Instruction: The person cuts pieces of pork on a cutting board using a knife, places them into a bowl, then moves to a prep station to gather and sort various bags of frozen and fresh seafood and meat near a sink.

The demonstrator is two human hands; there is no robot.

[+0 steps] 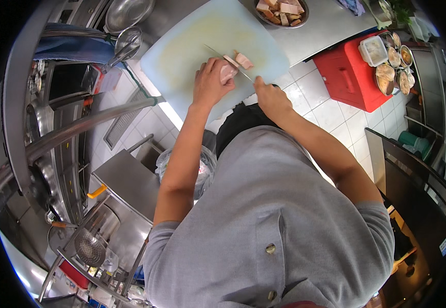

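Observation:
My left hand (pixel 210 84) grips a block of pale pink meat (pixel 228 73), possibly pork belly, on a large white cutting board (pixel 180 42). In my right hand (pixel 272 99) is the handle of a kitchen knife (pixel 246 75). Its blade slants up and left across the far side of the block, close to my left fingertips. A thin slice (pixel 230 61) lies along the blade, and beyond it rests a cut chunk of meat (pixel 244 61). My left fingers hide part of the block.
A metal bowl (pixel 307 17) of cut meat pieces stands at the board's far right. Left of the board are a mesh strainer (pixel 128 13) and a metal container with tongs (pixel 128 42). On the right, a red cooler box (pixel 342 73) stands below several bowls of food (pixel 384 75).

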